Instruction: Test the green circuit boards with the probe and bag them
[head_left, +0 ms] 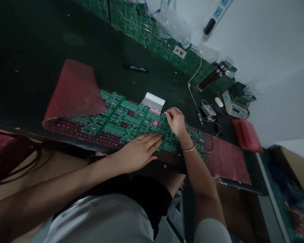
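A row of green circuit boards (pixel 128 126) lies on a strip of red bubble wrap (pixel 226 158) along the table's near edge. My left hand (pixel 140 150) rests flat on the boards' near side, fingers stretched out and a ring on one of them. Over the boards to its right, my right hand (pixel 177 123) is closed in a pinch, wearing a bangle at the wrist. Thin coloured wires (pixel 213 146) run from that hand to the right; the tip in its fingers is hidden. Just beyond the boards sits a partly rolled white label sheet (pixel 154 99).
A flap of red bubble wrap (pixel 74 87) folds over the boards' left end. Farther back lie a black marker (pixel 136 68) and stacked boards in plastic (pixel 147 33). At right are a dark bottle (pixel 211 77), a small white device (pixel 208 112), a boxy meter (pixel 234 106) and a red packet (pixel 247 135).
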### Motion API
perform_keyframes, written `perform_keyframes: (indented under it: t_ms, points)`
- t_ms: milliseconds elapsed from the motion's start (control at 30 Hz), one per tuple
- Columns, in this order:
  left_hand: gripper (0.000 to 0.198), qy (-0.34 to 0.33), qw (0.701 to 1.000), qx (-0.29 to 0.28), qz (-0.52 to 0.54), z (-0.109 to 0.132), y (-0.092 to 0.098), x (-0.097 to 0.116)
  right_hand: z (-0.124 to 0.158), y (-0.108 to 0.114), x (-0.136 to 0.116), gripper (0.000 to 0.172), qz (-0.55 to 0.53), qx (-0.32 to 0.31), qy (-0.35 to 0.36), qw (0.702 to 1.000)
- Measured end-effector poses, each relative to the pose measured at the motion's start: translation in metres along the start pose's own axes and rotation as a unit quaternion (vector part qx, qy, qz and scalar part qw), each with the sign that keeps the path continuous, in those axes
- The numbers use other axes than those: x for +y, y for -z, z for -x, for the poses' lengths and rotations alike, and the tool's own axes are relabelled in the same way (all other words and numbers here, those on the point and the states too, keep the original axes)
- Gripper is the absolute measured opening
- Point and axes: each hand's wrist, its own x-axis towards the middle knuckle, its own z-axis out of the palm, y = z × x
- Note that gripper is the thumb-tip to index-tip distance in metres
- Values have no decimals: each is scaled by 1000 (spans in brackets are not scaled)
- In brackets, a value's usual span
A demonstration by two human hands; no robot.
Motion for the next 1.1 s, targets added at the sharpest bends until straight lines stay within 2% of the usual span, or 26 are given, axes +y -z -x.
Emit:
perform_keyframes:
  t_ms: [200, 400, 533, 667, 833, 967, 1100]
  points:
    - [29, 47, 995, 76, 35, 54, 17, -13, 3, -5, 3, 30, -1, -1, 25, 1000]
    - [13, 81, 984, 102, 122, 82, 12, -9, 6, -11, 5, 28, -35, 31, 3, 999]
    - [11, 78, 985, 103, 110, 85, -1, 0, 7, -12, 5, 30, -36, 40, -2, 999]
    - [11, 80, 986, 129, 67, 80, -13, 9, 8, -12, 4, 32, -39, 41, -4, 998]
    - [12, 76, 983, 152, 71, 76, -21, 11, 8, -11, 4, 30, -46, 34, -13, 998]
    - [16, 83, 979, 168, 76, 77, -18, 15, 9, -13, 5, 29, -55, 39, -13, 998]
    - [19, 99, 974, 143, 146, 72, 1, 13, 8, -14, 5, 26, -55, 33, -16, 998]
